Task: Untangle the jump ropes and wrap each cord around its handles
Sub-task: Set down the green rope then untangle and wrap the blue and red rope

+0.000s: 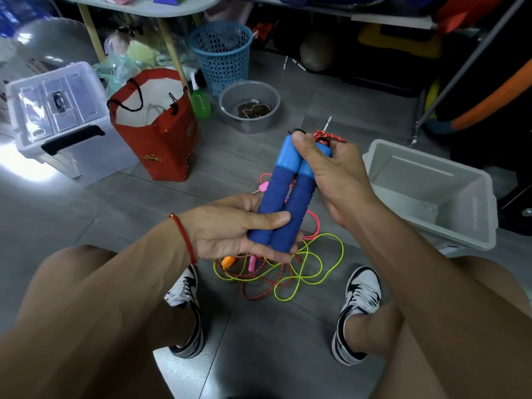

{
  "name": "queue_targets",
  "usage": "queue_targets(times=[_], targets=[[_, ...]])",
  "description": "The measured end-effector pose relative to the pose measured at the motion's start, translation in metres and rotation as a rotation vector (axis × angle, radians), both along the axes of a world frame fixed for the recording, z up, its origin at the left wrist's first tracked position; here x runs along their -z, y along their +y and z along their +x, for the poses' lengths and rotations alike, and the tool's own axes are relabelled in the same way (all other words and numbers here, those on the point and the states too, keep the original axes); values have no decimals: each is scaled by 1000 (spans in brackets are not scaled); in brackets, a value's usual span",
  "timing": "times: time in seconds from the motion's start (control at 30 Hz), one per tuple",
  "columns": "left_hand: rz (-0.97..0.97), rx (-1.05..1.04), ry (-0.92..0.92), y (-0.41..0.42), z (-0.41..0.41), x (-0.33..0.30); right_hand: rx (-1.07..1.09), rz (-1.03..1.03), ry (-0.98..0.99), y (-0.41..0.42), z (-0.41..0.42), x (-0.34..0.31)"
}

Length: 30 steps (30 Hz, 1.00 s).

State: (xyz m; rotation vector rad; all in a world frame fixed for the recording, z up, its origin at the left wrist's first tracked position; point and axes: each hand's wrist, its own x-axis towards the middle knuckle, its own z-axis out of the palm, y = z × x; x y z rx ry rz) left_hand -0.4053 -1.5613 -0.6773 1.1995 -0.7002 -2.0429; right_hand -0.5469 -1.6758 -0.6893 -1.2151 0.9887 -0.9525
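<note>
Head view: two blue handles [285, 197] held side by side, upright, above the floor between the knees; left hand [239, 228] grip wrapped round their lower foam ends, right hand [331, 174] grip closed round the tops, pinching the red cord [324, 136] there. Below them on the floor [115, 214] lies a tangle of yellow-green cord [319, 263], red speckled cord and pink cord; grey bin [431, 194] at right, red bag [161, 131] at left.

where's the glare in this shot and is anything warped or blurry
Head view: strong glare blows out the floor at far left beside the clear lidded bin; wide-angle distortion bends the edges, stretching the forearms and knees; the blue handles and both hands, left hand and right hand, are sharp; background clutter is dim and softer.
</note>
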Motion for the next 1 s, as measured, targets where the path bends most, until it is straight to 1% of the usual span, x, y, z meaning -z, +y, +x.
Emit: queue_targets(times=[0.07,0.13,0.17,0.2,0.23,0.27,0.3,0.33,0.4,0.43,0.47,0.5,0.53,0.57,0.63,0.67,0.7,0.77,0.9,1.0], targets=[[-19,1,-29,1,0,1,-49,-45,99,-1,-1,-4],[-32,-16,-39,2,4,0,-74,-75,310,-7,-8,-15],[-40,-26,-40,2,7,-1,-29,-61,400,-15,-14,-20],[-47,-32,-43,3,10,-3,45,-36,426,-23,-21,-24],[-49,-31,-41,4,13,-5,110,-18,397,-33,-28,-25],[-51,-20,-32,5,14,-6,116,-6,331,-40,-31,-25],[-52,-2,-16,7,15,-7,54,11,248,-41,-31,-24],[-53,17,3,8,14,-7,-54,46,141,-38,-27,-19],[-57,32,51,10,12,-8,-251,164,-97,-26,-17,-8],[-68,19,73,10,12,-9,-324,217,-168,-18,-13,-5],[-86,-12,91,10,13,-10,-381,247,-180,-12,-9,-2],[-109,-60,108,9,14,-12,-407,259,-131,-6,-8,2],[-136,-125,122,7,16,-14,-411,238,-41,-2,-7,6],[-161,-202,136,6,19,-16,-401,146,89,2,-8,9],[-211,-344,155,3,23,-20,-412,-182,359,8,-11,18],[-226,-394,160,2,24,-22,-433,-331,447,9,-12,22],[-228,-434,167,2,25,-23,-459,-434,507,11,-13,24],[-216,-484,174,4,23,-22,-486,-527,585,14,-14,25],[-244,-419,148,9,17,-17,-643,-461,573,24,-14,17],[-242,-372,137,8,18,-16,-728,-150,412,32,-15,10]])
